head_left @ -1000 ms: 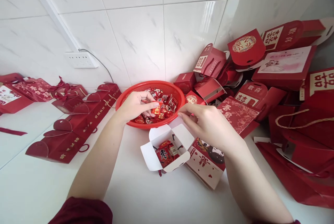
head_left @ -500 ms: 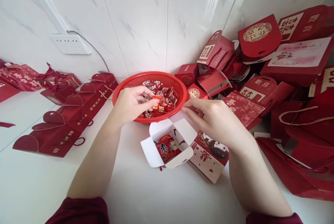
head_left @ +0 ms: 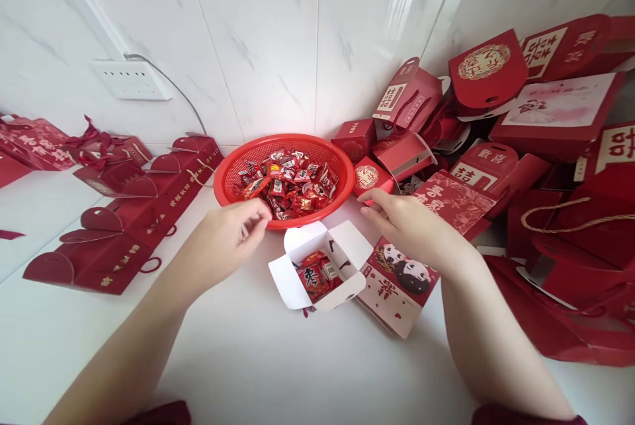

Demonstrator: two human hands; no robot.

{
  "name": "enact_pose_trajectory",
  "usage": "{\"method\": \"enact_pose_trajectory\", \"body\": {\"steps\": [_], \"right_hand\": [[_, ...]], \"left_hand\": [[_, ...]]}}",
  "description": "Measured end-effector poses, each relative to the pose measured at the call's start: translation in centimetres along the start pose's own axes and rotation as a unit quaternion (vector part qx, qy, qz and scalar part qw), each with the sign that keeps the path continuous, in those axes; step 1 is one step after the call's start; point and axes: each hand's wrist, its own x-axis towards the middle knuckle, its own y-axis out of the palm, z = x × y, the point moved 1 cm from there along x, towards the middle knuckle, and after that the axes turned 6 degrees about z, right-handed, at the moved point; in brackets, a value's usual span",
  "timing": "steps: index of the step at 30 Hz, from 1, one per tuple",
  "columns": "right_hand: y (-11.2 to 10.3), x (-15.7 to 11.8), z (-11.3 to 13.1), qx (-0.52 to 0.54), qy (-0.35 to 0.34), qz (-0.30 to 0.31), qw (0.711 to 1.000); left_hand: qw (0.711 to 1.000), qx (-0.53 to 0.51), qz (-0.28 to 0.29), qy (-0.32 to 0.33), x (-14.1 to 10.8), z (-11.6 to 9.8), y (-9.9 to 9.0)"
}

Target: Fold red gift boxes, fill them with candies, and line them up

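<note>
My left hand (head_left: 238, 230) is at the front left of the red plastic basket (head_left: 231, 174), its thumb and fingers pressed together. Whatever it may hold is hidden. Just beyond its fingertips, a red wrapped packet (head_left: 255, 188) shows against the heap of wrapped candies (head_left: 302, 174). In front of the basket stands a small white-lined box (head_left: 285, 283) with its flaps spread and a few red candy packets (head_left: 315, 276) inside. My right hand (head_left: 404, 220) hovers right of the box, fingers loosely bent and apart, nothing visible in them. Below it lies a flat printed carton (head_left: 397, 286).
Red gift boxes (head_left: 153, 220) stand in a row at the left. A pile of red gift boxes and bags (head_left: 489, 71) leans against the tiled wall (head_left: 278, 35) at the right. A socket panel (head_left: 129, 80) with a grey cable is above the left row.
My left hand has drawn back from over the basket toward its front left, and the small red candy no longer shows in its fingers. My right hand has shifted slightly right.
</note>
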Motion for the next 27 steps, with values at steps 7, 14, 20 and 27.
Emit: {"method": "enact_pose_trajectory", "body": {"steps": [7,14,20,27], "right_hand": [[3.8,-2.5,-1.0,0.156,-0.061,0.036,0.985],[6.2,-5.5,-0.1,0.226,-0.139,0.024,0.964],[8.6,-6.4,-0.9,0.173,-0.244,0.018,0.954],[10.5,-6.4,0.8,0.231,-0.156,-0.066,0.958]], "left_hand": [[0.988,-0.041,0.113,0.092,-4.8,1.8,4.2],[0.965,-0.014,0.004,0.26,-5.4,0.2,6.2],[0.951,0.007,-0.026,0.308,-4.7,0.4,9.3],[0.936,-0.126,-0.097,0.314,-5.1,1.2,11.7]]}}
